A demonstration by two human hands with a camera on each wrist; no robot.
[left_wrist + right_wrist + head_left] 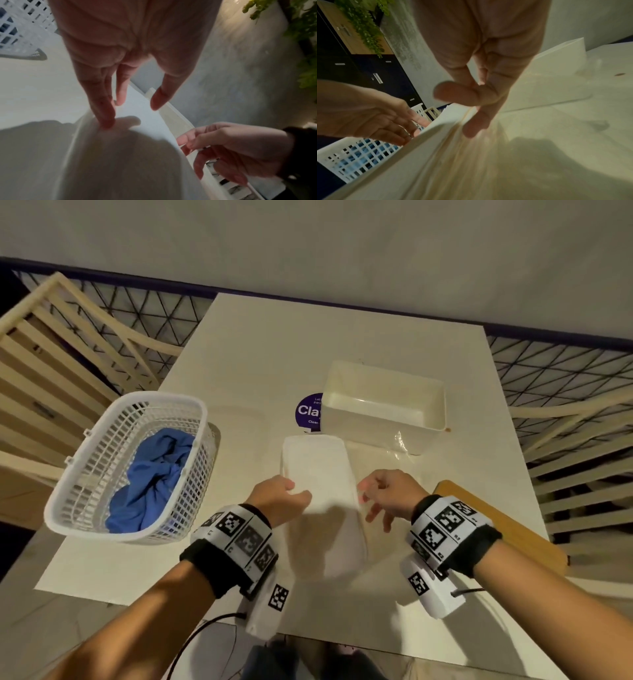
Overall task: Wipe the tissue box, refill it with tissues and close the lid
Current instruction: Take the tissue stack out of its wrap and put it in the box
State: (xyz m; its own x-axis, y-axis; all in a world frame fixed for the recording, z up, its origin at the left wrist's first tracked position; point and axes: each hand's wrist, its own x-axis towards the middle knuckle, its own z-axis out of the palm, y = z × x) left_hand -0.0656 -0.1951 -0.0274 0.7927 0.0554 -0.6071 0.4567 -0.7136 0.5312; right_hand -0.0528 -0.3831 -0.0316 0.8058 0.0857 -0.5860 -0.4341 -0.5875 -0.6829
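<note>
Two hands are engaged on one soft white stack of tissues (318, 474), held above the pale rectangular table (260, 364) just in front of the open white plastic tissue box (383, 409), which sits lidless and appears empty. In the head view the left hand (279, 498) holds the stack's left edge with thumb on top, and the right hand (387, 494) sits at its right edge with fingers loosely curled; a white lattice basket (102, 440) containing a crumpled blue cloth (154, 474) stands to the left, a flat tan wooden board (507, 522), possibly the lid, lies near the right forearm, and clear plastic wrap (400, 443) lies against the box front. In the left wrist view the left fingers (104, 108) are extended, their tips touching the stack while the thumb stands clear above it. In the right wrist view the right fingers (479, 121) lie nearly straight along the stack's layered side, thumb crossing above; a firm pinch cannot be confirmed. Judgement: with the cloth in the basket, wiping appears complete and refilling is in hand. The next move calls for keeping the stack square, carrying it forward over the box rim and lowering it level inside.
</note>
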